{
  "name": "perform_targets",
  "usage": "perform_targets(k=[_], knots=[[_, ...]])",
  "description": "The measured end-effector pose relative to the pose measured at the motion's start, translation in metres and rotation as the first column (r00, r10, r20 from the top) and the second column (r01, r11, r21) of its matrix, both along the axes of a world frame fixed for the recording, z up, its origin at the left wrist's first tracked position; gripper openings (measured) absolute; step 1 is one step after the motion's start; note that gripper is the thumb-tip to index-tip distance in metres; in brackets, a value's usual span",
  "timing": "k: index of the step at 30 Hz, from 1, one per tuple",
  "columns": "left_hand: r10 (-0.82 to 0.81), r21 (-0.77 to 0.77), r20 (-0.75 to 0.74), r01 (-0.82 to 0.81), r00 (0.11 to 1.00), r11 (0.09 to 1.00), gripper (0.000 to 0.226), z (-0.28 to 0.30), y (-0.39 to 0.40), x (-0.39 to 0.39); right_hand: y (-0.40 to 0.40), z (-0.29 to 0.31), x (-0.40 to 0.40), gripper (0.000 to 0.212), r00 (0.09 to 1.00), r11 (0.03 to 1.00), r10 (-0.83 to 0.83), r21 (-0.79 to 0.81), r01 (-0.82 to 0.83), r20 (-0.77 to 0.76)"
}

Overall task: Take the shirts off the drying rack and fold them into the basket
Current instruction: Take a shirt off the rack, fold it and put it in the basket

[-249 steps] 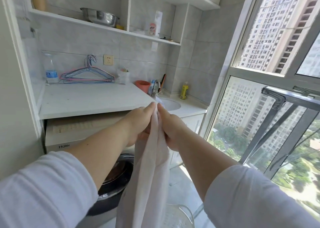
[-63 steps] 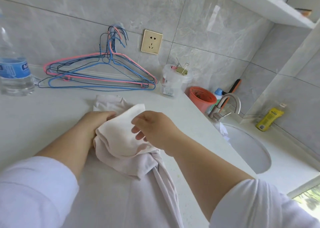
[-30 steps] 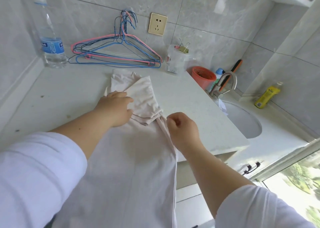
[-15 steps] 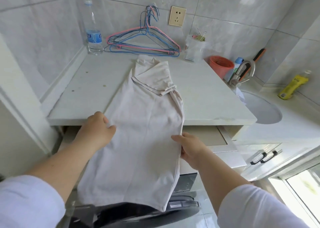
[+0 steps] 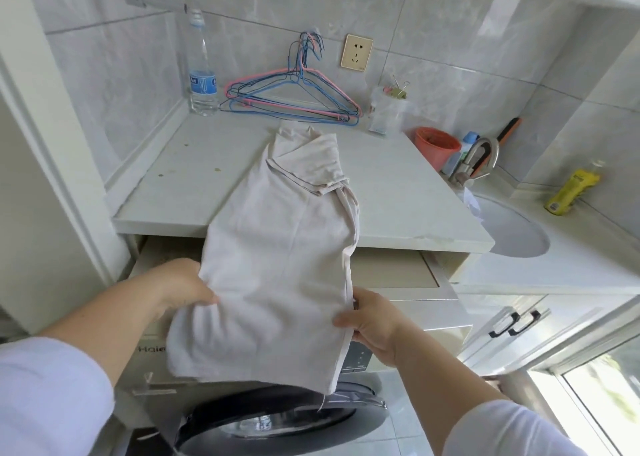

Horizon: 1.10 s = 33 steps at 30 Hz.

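Head view, looking down at a white desk above a washing machine. A beige shirt, already narrowed into a long strip, lies down the centre of the frame: its collar end rests on the desk, its lower half hangs over the front edge.

The step in hand looks like the fold of the hem up toward the collar. The next move probably calls for both hands to lift together and lay the lower half flat on the desk.

The left hand, centre left, grips the shirt's left edge, thumb on top, the other fingers hidden beneath the cloth. The right hand, centre right, pinches the right edge, fingers curled onto the fabric. No basket is in view.
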<state>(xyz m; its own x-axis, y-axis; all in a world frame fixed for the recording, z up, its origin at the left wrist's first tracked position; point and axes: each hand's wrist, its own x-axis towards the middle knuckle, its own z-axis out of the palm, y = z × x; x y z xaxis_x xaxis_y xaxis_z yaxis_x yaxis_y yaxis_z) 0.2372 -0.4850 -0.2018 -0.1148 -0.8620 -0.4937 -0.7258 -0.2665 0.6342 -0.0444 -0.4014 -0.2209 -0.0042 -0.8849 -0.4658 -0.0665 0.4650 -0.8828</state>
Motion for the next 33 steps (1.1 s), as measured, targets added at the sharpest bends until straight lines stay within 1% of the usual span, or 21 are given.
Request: perform_targets(k=[1, 3, 4, 5, 6, 7, 9, 11, 14, 16, 18, 20, 21, 22, 24, 26, 28, 30, 31, 32, 33], knots=[[0.015, -0.037, -0.078, -0.018, 0.997, 0.999, 0.016, 0.009, 0.0, 0.0, -0.002, 0.007, -0.003, 0.045, 0.997, 0.996, -0.064, -0.061, 0.067, 0.044], [0.087, -0.124, -0.286, -0.127, 0.954, 0.984, 0.017, 0.029, -0.007, -0.002, -0.008, 0.027, -0.01, 0.048, 0.968, 0.954, -0.2, -0.194, 0.227, 0.149], [0.124, -0.162, -0.381, -0.199, 0.916, 0.967, 0.024, 0.039, -0.012, -0.004, -0.011, 0.039, -0.013, 0.05, 0.948, 0.921, -0.254, -0.252, 0.298, 0.192], [0.157, -0.183, -0.472, -0.271, 0.868, 0.945, 0.038, 0.047, -0.018, -0.006, -0.016, 0.049, -0.016, 0.051, 0.929, 0.887, -0.291, -0.3, 0.351, 0.228], [0.178, -0.196, -0.551, -0.334, 0.815, 0.922, 0.051, 0.052, -0.026, -0.008, -0.021, 0.059, -0.019, 0.052, 0.914, 0.858, -0.311, -0.336, 0.388, 0.261], [0.187, -0.21, -0.601, -0.379, 0.777, 0.901, 0.057, 0.058, -0.032, -0.011, -0.027, 0.066, -0.021, 0.053, 0.904, 0.837, -0.319, -0.363, 0.41, 0.286], [0.157, -0.289, -0.629, -0.416, 0.762, 0.862, 0.05, 0.066, -0.048, -0.019, -0.044, 0.079, -0.023, 0.055, 0.891, 0.804, -0.341, -0.398, 0.442, 0.299], [0.137, -0.364, -0.634, -0.449, 0.761, 0.816, 0.032, 0.074, -0.066, -0.029, -0.066, 0.088, -0.025, 0.06, 0.885, 0.775, -0.368, -0.432, 0.462, 0.286], [0.127, -0.427, -0.63, -0.478, 0.766, 0.767, 0.023, 0.079, -0.105, -0.043, -0.108, 0.097, -0.03, 0.068, 0.876, 0.74, -0.423, -0.469, 0.482, 0.232], [0.133, -0.454, -0.603, -0.476, 0.787, 0.754, 0.022, 0.078, -0.132, -0.05, -0.135, 0.099, -0.034, 0.072, 0.874, 0.74, -0.454, -0.474, 0.478, 0.172], [0.161, -0.453, -0.574, -0.475, 0.803, 0.754, 0.022, 0.071, -0.16, -0.058, -0.162, 0.096, -0.038, 0.075, 0.881, 0.766, -0.468, -0.465, 0.444, 0.069], [0.179, -0.443, -0.493, -0.423, 0.851, 0.791, 0.026, 0.059, -0.182, -0.065, -0.183, 0.091, -0.042, 0.078, 0.891, 0.834, -0.439, -0.422, 0.356, -0.115], [0.171, -0.431, -0.428, -0.367, 0.888, 0.824, 0.031, 0.05, -0.189, -0.069, -0.19, 0.088, -0.043, 0.079, 0.885, 0.884, -0.388, -0.376, 0.278, -0.258], [0.147, -0.419, -0.349, -0.295, 0.925, 0.859, 0.036, 0.043, -0.194, -0.072, -0.194, 0.083, -0.044, 0.079, 0.854, 0.934, -0.308, -0.305, 0.187, -0.419], [0.096, -0.387, -0.169, -0.155, 0.981, 0.909, 0.045, 0.033, -0.197, -0.076, -0.202, 0.073, -0.046, 0.076, 0.723, 0.985, -0.14, -0.168, 0.034, -0.677], [0.068, -0.416, -0.008, -0.065, 0.998, 0.907, 0.05, 0.03, -0.197, -0.075, -0.205, 0.065, -0.048, 0.074, 0.578, 0.99, -0.083, -0.132, -0.043, -0.812], [0.048, -0.489, 0.149, 0.031, 0.988, 0.871, 0.053, 0.032, -0.196, -0.074, -0.205, 0.063, -0.049, 0.07, 0.449, 0.989, -0.095, -0.135, -0.06, -0.888], [0.016, -0.601, 0.251, 0.143, 0.968, 0.787, 0.054, 0.037, -0.186, -0.074, -0.2, 0.067, -0.046, 0.063, 0.327, 0.967, -0.198, -0.239, -0.088, -0.924], [-0.031, -0.663, 0.269, 0.208, 0.963, 0.719, 0.053, 0.04, -0.18, -0.074, -0.196, 0.069, -0.041, 0.058, 0.298, 0.931, -0.289, -0.339, -0.134, -0.91], [-0.113, -0.701, 0.291, 0.292, 0.95, 0.65, 0.057, 0.042, -0.174, -0.075, -0.192, 0.07, -0.034, 0.053, 0.302, 0.877, -0.368, -0.437, -0.202, -0.879], [-0.229, -0.685, 0.346, 0.412, 0.91, 0.601, 0.069, 0.044, -0.168, -0.076, -0.188, 0.071, -0.026, 0.051, 0.316, 0.826, -0.397, -0.486, -0.286, -0.861]])
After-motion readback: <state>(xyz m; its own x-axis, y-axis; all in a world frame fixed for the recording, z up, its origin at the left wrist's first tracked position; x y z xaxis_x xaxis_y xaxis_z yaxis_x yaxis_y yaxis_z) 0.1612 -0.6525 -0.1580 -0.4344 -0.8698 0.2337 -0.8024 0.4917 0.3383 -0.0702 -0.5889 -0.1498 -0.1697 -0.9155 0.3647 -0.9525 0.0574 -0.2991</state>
